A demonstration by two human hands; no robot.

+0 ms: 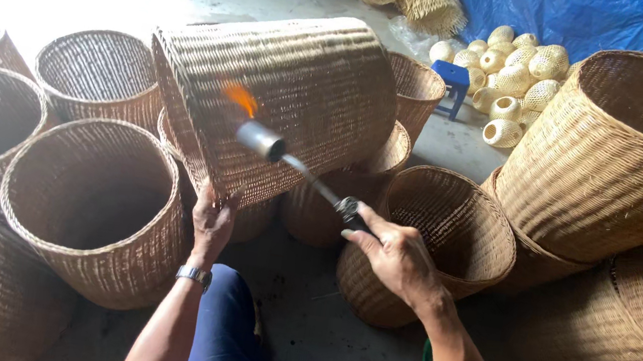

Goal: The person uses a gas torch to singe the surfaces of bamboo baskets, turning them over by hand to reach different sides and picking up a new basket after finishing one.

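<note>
Right hand [399, 254] wrapped tight round the grip of a gas torch [301, 173], fingers curled shut on it, the metal nozzle angled up and away with an orange flame [241, 98] licking out against the weave. Left hand [211, 219] is up under the lower rim of the tilted wicker basket [292, 93], fingers closed on the edge, steadying it; a wristwatch [194, 275] sits on that wrist.

Here's the worry: the flame is right at the basket's wall, and if it lingers on one patch, I'd judge the dry weave could scorch dark or catch. The left hand sits just below the flame's reach too (not much margin there), so a slip of the nozzle downward could bring heat onto the fingers. A wobble of the propped basket would do the same.

The basket itself: a tall cylinder of tightly woven tan cane, tipped on its side atop other baskets, open mouth facing left, side wall to the torch. No charring that I can make out.

Round about, more open-topped baskets [88, 202] crowd the concrete floor [301, 328], a blue stool [453, 82] stands behind, and pale woven globes [512, 77] are heaped by a blue tarpaulin [579, 16].
</note>
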